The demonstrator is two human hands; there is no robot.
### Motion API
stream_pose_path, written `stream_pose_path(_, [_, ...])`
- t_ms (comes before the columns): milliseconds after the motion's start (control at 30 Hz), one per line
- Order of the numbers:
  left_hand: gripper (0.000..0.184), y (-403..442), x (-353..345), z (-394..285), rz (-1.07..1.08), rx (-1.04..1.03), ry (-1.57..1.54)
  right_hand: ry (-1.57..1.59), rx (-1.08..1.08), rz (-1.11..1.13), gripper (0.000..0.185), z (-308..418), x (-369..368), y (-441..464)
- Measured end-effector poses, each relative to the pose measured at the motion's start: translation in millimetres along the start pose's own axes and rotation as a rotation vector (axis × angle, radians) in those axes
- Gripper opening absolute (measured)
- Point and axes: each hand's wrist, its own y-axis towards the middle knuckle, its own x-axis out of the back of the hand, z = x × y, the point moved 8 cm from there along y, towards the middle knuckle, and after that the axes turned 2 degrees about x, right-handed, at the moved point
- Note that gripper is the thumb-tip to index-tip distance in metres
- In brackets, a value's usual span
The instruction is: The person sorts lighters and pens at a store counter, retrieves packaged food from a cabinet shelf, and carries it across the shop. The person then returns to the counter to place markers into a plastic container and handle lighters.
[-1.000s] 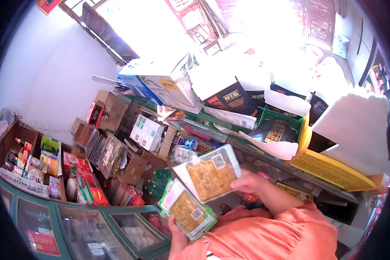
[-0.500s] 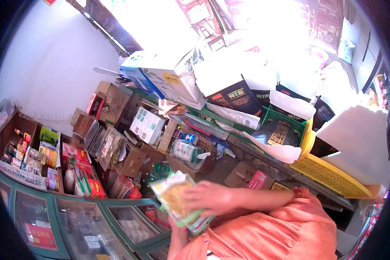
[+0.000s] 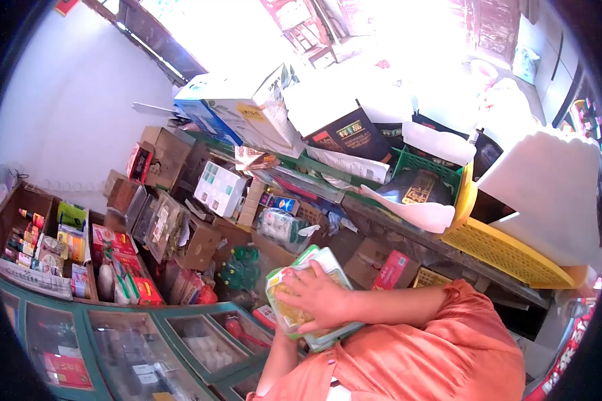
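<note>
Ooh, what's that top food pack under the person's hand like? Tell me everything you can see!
The top pack looks like a flat plastic package with a pale, green-trimmed edge and yellowish contents showing through. It is tilted, in front of the orange top. The right hand lies across it with fingers spread, hiding much of its face. Other pack edges show beneath, and the left hand is at the stack's lower side. I can't read its label.

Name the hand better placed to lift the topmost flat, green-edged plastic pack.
Probably the right hand: it lies spread across that pack, while the left hand, partly hidden, seems to support from below.
</note>
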Motion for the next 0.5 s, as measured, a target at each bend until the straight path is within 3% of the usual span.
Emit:
stream_pose_path(67, [0.056, -0.9, -1.9, 2.7, 0.009, 0.009, 0.017, -0.004, -0.061, 0.063, 0.093, -2.2, -6.1, 1.0])
stream_pose_path(233, [0.056, -20.6, 11.1, 29.6, 0.023, 0.088, 0.084, 0.088, -0.206, -0.051, 0.091, -13.1, -26.7, -22.5])
stream_pose_path(300, [0.056, -31.1, 15.3, 50.8, 0.048, 0.145, 0.106, -0.016, -0.294, -0.192, 0.089, -17.9, -44.5, -39.8])
stream_pose_path(500, [0.055, -63.7, 8.9, 127.6, 0.179, 0.351, 0.155, -0.022, -0.664, -0.17, 0.077, -10.3, -79.9, -123.9])
